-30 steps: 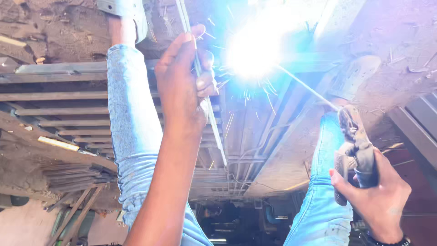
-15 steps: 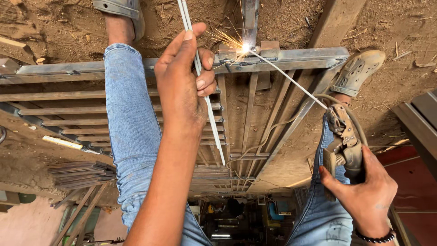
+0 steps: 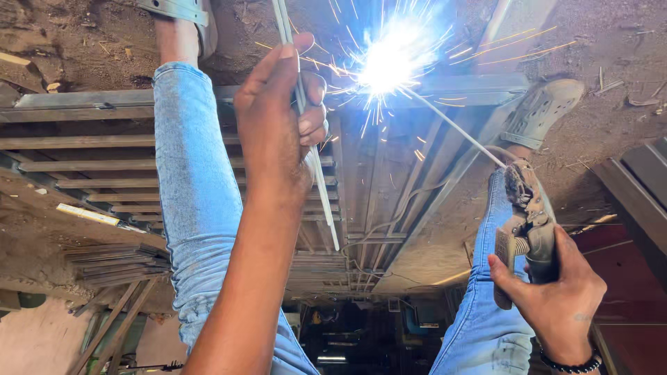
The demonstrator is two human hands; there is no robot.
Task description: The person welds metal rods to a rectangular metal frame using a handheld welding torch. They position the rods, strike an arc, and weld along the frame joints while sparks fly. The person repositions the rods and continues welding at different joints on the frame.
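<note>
The left hand (image 3: pixel 281 114) is squeezing thin rods (image 3: pixel 316 173), and the right hand (image 3: pixel 556 292) is gripping a holder (image 3: pixel 528 215) whose rod is sparking (image 3: pixel 389 59) on a frame (image 3: pixel 445 87).

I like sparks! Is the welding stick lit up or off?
Lit: the welding rod in the right hand makes a bright blue-white flash with sparks at its tip on the metal frame.

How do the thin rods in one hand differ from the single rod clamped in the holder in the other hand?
The spare rods are a small bundle gripped bare in the left hand; the working rod is single, clamped in the electrode holder that the right hand grips. The working rod's tip meets the metal frame in a bright arc throwing sparks; the spare rods are unlit. Both kinds are thin, straight and pale grey.
</note>
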